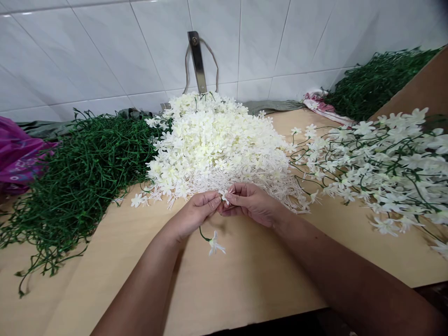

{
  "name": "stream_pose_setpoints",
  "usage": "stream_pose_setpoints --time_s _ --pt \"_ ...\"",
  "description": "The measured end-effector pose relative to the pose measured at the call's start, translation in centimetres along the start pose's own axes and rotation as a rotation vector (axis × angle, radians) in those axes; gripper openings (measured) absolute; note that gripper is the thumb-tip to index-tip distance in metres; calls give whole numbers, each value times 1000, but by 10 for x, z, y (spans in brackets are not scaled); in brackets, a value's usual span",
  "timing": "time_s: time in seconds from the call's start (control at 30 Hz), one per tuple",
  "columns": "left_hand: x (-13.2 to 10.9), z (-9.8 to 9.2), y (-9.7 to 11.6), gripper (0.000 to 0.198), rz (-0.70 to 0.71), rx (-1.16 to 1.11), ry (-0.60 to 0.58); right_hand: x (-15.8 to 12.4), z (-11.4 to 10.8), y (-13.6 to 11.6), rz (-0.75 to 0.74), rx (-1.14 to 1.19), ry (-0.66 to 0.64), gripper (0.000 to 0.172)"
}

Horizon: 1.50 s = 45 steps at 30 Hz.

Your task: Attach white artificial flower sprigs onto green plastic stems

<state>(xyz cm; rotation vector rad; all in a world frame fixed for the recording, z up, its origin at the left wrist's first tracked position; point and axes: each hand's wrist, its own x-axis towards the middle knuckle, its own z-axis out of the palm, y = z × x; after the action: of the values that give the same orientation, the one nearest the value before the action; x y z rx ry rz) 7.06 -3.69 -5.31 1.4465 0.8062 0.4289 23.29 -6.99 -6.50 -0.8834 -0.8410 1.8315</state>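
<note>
My left hand (204,208) pinches a green artificial stem, most of it hidden by the fingers. From below that hand the stem curves down to a white flower (216,243) at its end. Fingertips of my right hand (247,201) are closed on a small white artificial blossom (224,196), right against the left fingertips. Both hands hover over the front edge of a large heap of loose white blossoms (217,140). I cannot tell whether the pinched blossom sits on the stem.
Bare green stems (87,158) are piled at left beside a purple bag (21,154). Stems carrying white flowers (378,163) lie at right, with more green stems (374,81) behind. A metal bar (198,63) stands by the tiled wall (262,42). Everything rests on a cardboard-coloured tabletop (224,294).
</note>
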Motion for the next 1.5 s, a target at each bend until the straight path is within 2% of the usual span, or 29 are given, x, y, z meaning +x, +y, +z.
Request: stream_pose_setpoints --time_s 0.37,0.7,0.93,1.1,1.2,1.33,1.5 --pt "3 5 0 29 27 9 13 4 2 2 17 -11 17 33" --pt "5 11 -3 31 2 -135 94 2 12 7 -126 -245 143 26" --pt "5 12 1 30 17 -104 141 1 12 3 -76 -61 88 36" --pt "5 14 2 28 24 -35 213 0 10 4 -186 -309 171 35" --pt "5 14 2 28 46 29 214 0 8 4 -245 -411 216 31" --pt "3 12 3 29 54 82 194 0 7 0 -210 -400 167 30" --pt "1 9 4 33 41 92 143 2 7 1 -200 -340 193 33"
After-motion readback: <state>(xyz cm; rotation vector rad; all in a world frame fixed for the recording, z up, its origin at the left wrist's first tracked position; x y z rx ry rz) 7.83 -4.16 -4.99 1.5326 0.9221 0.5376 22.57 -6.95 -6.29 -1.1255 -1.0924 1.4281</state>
